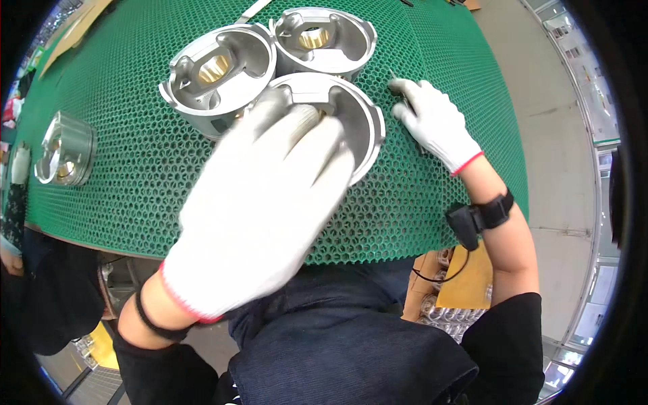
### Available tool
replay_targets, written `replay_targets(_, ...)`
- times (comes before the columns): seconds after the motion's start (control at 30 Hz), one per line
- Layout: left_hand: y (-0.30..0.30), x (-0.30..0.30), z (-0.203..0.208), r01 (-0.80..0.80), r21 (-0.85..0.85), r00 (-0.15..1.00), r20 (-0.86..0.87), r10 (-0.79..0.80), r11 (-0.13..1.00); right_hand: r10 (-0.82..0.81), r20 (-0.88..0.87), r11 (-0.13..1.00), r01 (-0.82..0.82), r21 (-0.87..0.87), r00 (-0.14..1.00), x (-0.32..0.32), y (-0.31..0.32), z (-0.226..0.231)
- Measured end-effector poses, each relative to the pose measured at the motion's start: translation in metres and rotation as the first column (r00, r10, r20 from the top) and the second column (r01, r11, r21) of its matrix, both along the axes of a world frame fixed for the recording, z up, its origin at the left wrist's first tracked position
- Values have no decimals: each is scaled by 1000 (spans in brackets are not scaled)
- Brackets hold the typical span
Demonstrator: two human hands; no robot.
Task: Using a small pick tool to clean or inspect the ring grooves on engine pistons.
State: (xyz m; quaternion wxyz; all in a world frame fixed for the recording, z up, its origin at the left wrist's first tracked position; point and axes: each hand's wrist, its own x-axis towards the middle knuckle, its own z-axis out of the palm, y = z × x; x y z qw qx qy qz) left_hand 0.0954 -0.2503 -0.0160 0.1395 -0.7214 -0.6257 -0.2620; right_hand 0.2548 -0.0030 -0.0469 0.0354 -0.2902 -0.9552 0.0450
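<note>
Three metal pistons are grouped with their hollow sides up: a left piston point(219, 71), a far piston point(324, 42) and a near piston point(361, 128). In a white glove with a red cuff, my left hand point(263, 182) grips the near piston, its bent fingers reaching over the rim and covering much of the inside. Brass-coloured bushings show in the other two. To the right, my gloved right hand point(432, 121) is closed round a slim tool; its thin pointed tip shows beyond the fingers and a dark end below the palm, the rest hidden.
A separate piston point(71, 150) lies at the left on the green honeycomb mat point(364, 223). Beyond the left edge stands another person point(47, 290) in dark clothes. Boxes of metal parts point(462, 316) sit below the table edge, and cardboard point(74, 30) lies far left.
</note>
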Motion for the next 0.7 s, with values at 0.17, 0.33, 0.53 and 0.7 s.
replay_targets(0.17, 3, 16, -19, -195, -48, 974, -124, 188, 980, -5, 48, 943, -11, 333, 999, 10, -18, -13)
replay_targets(0.33, -78, 15, -47, -342, -54, 931, 117, 346, 938, 79, -323, 995, -54, 85, 943, 65, -21, -15)
replay_targets(0.53, -137, 25, -101, -360, -211, 796, 439, 417, 909, -639, -297, 334, -92, -938, 709, 87, -109, -1)
replay_targets(0.7, -135, 29, -127, -322, -78, 814, 485, 318, 944, -637, -259, 89, -265, -960, 726, 110, -122, -25)
